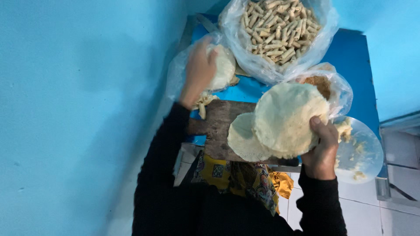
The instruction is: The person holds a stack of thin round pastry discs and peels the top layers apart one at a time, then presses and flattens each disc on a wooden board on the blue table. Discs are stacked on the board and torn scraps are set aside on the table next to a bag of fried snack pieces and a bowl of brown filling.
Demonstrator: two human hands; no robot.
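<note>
My right hand [322, 144] grips the edge of a round, pale, thin dough sheet [286, 118], held up over a wooden board [216, 122]. A second round sheet [241, 139] lies partly under it on the board. My left hand [199, 70] reaches forward and rests on a stack of pale dough sheets [224, 67] inside a clear plastic bag at the far left of the blue table [350, 57]. Both arms wear black sleeves.
A big clear bag of small rolled pastry sticks [278, 28] sits at the back. A smaller bag of brown filling [321, 83] lies beside it. A white plate [363, 153] with scraps is at the right. Blue walls close in on both sides; white floor tiles lie below.
</note>
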